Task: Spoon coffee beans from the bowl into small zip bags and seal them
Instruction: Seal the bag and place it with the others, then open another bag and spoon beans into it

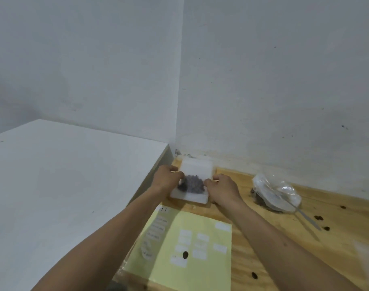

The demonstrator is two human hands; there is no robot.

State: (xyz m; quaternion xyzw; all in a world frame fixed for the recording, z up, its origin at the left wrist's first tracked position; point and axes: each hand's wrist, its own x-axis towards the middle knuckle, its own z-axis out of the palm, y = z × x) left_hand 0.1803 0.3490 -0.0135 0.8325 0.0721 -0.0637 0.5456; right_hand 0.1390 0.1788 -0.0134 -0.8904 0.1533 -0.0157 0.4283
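Observation:
A small clear zip bag [193, 183] with a heap of dark coffee beans lies over a white square block [197, 167] near the wall corner. My left hand [168, 178] pinches the bag's left edge and my right hand [221, 188] pinches its right edge. To the right, the bowl [261, 201] is mostly hidden under a pile of clear empty bags [277, 191]. A metal spoon handle [307, 219] sticks out of it toward the front right.
A yellow sheet with white labels [206, 267] lies in front of the block, with one bean on it. Loose beans [318, 217] are scattered on the wooden table [263, 238]. A raised white surface [63, 185] borders the left; walls stand close behind.

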